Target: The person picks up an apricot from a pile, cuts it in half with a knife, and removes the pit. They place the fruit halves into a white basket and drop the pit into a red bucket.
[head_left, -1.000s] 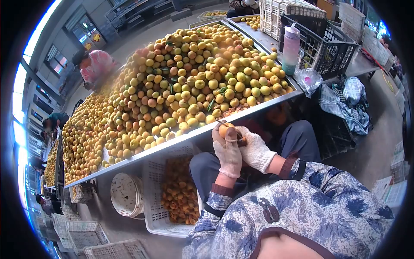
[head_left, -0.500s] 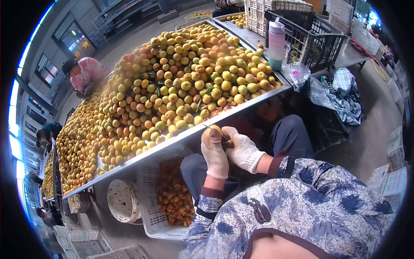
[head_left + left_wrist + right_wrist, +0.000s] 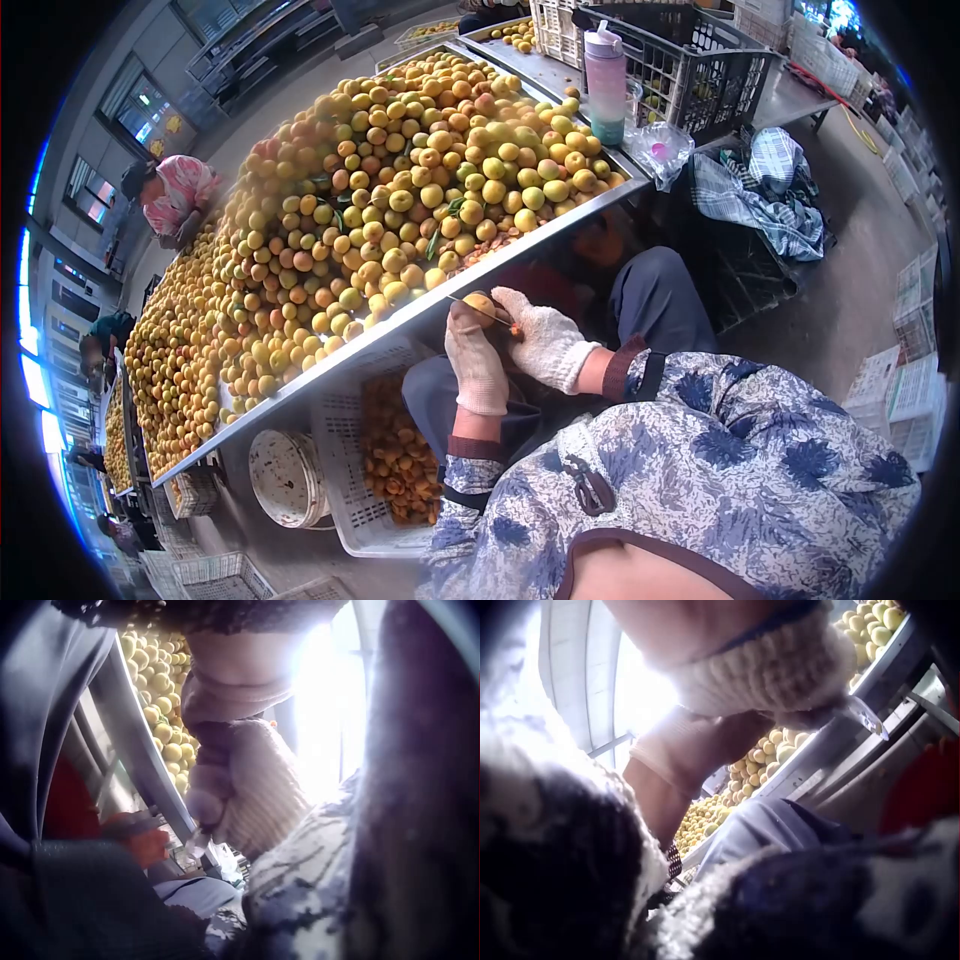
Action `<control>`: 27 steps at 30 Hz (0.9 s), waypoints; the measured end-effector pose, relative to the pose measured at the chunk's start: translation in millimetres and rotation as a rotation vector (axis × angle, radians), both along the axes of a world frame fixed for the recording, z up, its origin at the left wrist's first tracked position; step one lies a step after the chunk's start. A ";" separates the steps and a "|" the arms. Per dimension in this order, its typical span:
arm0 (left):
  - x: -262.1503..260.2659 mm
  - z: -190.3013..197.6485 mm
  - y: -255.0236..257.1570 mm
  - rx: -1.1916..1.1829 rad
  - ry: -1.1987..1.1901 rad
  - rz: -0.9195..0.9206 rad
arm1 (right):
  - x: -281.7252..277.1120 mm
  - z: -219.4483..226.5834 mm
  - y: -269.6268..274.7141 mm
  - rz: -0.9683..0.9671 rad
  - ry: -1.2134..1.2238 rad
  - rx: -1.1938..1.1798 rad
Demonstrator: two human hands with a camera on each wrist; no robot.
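Both hands wear pale knitted gloves and meet just in front of the table edge. My left hand (image 3: 474, 360) holds an apricot (image 3: 480, 302) up between thumb and fingers. Close against it, my right hand (image 3: 548, 342) grips a small knife, whose thin metal blade (image 3: 870, 721) juts past the glove in the right wrist view. In the head view the knife lies across the apricot as a thin line, with a small orange bit beside the right fingers. The left wrist view shows the right glove (image 3: 262, 784) below the left one; the apricot is mostly hidden there.
A metal-edged table (image 3: 330, 370) bears a large heap of apricots (image 3: 370, 200). Below stand a white crate (image 3: 345, 480) with apricot halves and a white bucket (image 3: 285, 478). A bottle (image 3: 605, 85), plastic bag (image 3: 660, 152) and black crate (image 3: 715, 90) are at the right.
The head view has swung, so the table and hands appear further left. Both hands stay together on the apricot; the right hand has turned slightly, and the thin blade now shows across the fruit.
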State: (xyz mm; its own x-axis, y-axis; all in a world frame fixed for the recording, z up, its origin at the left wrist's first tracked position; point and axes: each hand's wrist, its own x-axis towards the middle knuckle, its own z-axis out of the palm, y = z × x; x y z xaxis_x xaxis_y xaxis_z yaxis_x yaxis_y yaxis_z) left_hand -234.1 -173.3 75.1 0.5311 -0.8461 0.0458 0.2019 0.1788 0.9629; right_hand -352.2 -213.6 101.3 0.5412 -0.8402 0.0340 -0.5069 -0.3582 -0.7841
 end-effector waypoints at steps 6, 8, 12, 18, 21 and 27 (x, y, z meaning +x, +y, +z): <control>5.2 36.3 7.3 0.067 -0.425 -0.023 | -6.7 19.5 -3.8 0.000 0.107 0.010; 10.8 35.2 4.2 0.121 -0.266 -0.098 | -10.0 22.0 -5.1 0.017 0.132 0.011; 13.0 30.7 3.6 0.108 -0.743 -0.193 | -14.4 13.3 -10.9 0.079 0.092 -0.012; -2.5 32.5 6.3 -0.010 -0.627 -0.137 | -12.0 -9.9 -13.2 0.026 -0.195 -0.181; -10.0 25.9 10.2 -0.039 -0.246 -0.165 | -10.3 -17.2 -21.8 0.052 -0.350 -0.362; 0.5 20.8 16.3 0.056 -0.289 -0.227 | -13.8 -15.8 -22.2 0.125 -0.125 -0.282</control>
